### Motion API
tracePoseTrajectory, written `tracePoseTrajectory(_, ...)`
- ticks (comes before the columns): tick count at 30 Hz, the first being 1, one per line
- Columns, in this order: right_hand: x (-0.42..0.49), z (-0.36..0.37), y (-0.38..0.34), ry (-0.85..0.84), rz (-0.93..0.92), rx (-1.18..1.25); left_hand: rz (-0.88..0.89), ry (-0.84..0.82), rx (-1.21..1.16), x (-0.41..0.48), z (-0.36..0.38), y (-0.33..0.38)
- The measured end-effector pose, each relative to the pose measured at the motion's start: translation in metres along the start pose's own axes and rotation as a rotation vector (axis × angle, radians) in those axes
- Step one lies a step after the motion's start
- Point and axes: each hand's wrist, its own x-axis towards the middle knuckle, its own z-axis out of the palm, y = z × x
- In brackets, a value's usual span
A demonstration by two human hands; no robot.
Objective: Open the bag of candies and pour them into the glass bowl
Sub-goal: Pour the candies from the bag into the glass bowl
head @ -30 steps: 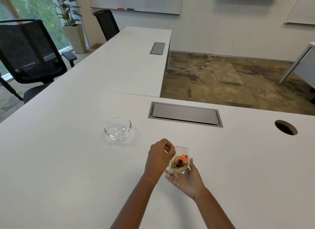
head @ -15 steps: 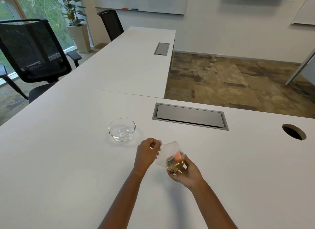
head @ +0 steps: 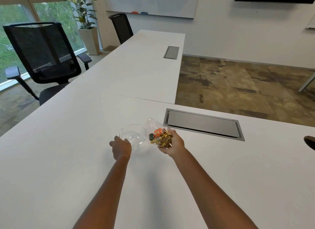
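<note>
Hands: left [head: 121,147] cups round glass bowl [head: 132,135]; right [head: 172,144] grips crinkly clear candy bag [head: 157,132].

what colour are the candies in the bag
Mostly gold-wrapped candies, plus one orange and one dark green, seen in the head view.

The left hand [head: 121,149] has let go of the candy bag [head: 157,135] and moved to the near rim of the glass bowl [head: 133,135], while the right hand [head: 172,143] alone has carried the bag up beside the bowl.
</note>
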Motion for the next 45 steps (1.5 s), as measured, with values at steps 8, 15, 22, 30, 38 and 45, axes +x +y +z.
tracePoseTrajectory(8, 0.019, 0.052, 0.016, 0.089, -0.329, -0.431, -0.033, -0.05, -0.059, 0.024, 0.004, -0.008)
tracePoseTrajectory(15, 0.021, 0.069, 0.031, -0.058, -0.677, -1.004, -0.059, -0.041, -0.142, 0.03, 0.007, -0.012)
tracePoseTrajectory(22, 0.017, 0.083, 0.032, -0.242, -0.991, -1.372, -0.036, -0.038, -0.112, 0.031, 0.009, -0.017)
tracePoseTrajectory(30, 0.009, 0.074, 0.026, -0.202, -1.122, -1.317, -0.028, -0.04, -0.084, 0.033, 0.012, -0.019)
tracePoseTrajectory(38, 0.003, 0.039, 0.009, 0.064, -0.596, -0.571, 0.102, 0.137, -0.256, 0.012, 0.022, -0.015)
tracePoseTrajectory(45, -0.006, -0.013, 0.01, 0.059, -0.002, -0.146, 0.111, -0.172, -0.838, -0.031, 0.046, -0.007)
